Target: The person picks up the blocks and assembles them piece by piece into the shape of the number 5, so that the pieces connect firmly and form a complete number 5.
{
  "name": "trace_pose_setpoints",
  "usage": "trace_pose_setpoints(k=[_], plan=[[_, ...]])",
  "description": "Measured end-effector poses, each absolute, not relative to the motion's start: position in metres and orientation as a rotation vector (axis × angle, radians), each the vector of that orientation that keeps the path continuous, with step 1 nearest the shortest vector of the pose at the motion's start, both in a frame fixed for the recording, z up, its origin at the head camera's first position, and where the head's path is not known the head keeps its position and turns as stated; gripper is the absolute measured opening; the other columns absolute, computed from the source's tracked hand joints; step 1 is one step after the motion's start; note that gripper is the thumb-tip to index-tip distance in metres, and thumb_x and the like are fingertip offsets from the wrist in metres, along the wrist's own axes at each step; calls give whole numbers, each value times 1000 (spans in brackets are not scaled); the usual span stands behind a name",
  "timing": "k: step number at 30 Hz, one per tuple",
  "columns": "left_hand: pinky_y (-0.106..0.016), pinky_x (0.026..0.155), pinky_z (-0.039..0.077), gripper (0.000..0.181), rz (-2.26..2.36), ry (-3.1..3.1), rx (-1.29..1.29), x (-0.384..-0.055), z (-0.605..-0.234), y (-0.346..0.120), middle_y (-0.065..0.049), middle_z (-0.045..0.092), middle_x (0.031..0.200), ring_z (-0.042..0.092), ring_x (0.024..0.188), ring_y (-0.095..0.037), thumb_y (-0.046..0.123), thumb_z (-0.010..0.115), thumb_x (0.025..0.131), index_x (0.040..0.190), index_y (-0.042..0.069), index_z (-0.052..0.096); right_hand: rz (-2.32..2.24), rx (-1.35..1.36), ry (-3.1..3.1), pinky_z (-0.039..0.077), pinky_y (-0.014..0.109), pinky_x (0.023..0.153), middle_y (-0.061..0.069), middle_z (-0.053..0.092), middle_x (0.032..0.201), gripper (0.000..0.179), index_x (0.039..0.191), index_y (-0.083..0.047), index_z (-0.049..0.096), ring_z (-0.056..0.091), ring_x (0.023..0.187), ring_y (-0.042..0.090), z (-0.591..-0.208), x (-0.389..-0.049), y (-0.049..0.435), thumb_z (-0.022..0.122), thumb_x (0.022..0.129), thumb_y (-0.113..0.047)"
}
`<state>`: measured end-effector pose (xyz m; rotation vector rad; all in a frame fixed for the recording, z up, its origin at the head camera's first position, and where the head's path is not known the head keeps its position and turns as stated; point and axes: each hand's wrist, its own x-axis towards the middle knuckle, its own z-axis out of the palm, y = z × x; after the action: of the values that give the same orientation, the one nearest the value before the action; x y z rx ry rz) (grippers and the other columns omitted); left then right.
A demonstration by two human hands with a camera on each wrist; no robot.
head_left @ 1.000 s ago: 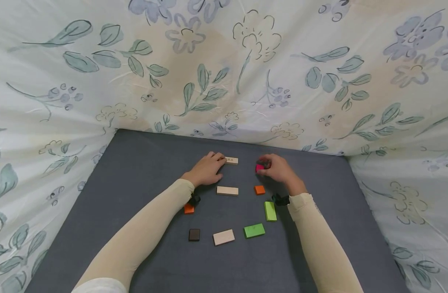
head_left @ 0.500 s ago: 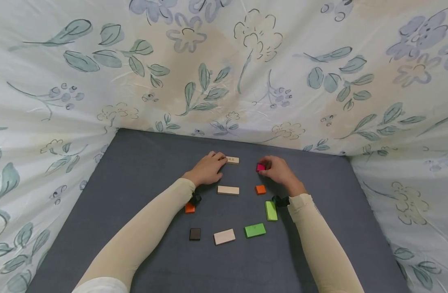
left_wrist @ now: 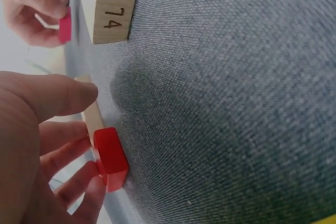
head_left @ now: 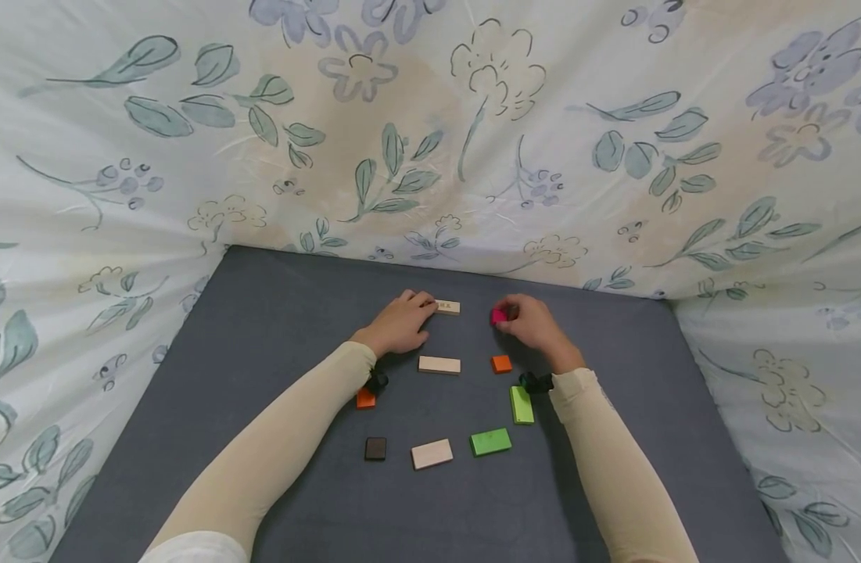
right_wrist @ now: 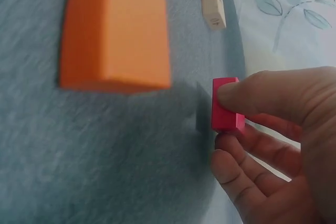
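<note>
Pink block (right_wrist: 227,121) pinched in the right hand (head_left: 534,325), to the right of the far wooden block (head_left: 448,308).
Its longer visible side runs roughly sideways, much as the wooden block's does, with a plain gap between the two; contact with the worktop (head_left: 430,516) cannot be confirmed. Right fingers drawn together to the block's thickness, thumb on its near face, fingertips behind. An orange block (head_left: 501,364) lies nearer the person. The left hand (head_left: 396,325) is closer to the wooden block: fingers loosely spread, thumb standing away, nothing gripped; fingertips appear to rest behind a red block (left_wrist: 111,153) by that wooden block's left end.
</note>
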<state>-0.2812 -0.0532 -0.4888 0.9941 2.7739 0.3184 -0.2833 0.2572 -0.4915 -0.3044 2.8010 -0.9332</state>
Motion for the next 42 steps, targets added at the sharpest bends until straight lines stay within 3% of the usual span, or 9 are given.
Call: trace_pose_setpoints(k=[23,42], plan=[[-47,122,37,60,323,2775,989,-282,-492,-55,-9,46,163,42,146,-32,25,65,110,163,6,48,-930,-359,2806,57,46,84,15,71,120,32,130,-4,74,67,100,31,-484,-301,220,78,99,-9],[-46,122,37,59,333,2771,983,-284,-490,-56,-8,47,162,43,145,-31,25,65,109,163,8,49,-865,-429,2825,56,46,83,13,71,114,27,125,-5,76,66,95,29,-487,-308,198,79,99,-10]])
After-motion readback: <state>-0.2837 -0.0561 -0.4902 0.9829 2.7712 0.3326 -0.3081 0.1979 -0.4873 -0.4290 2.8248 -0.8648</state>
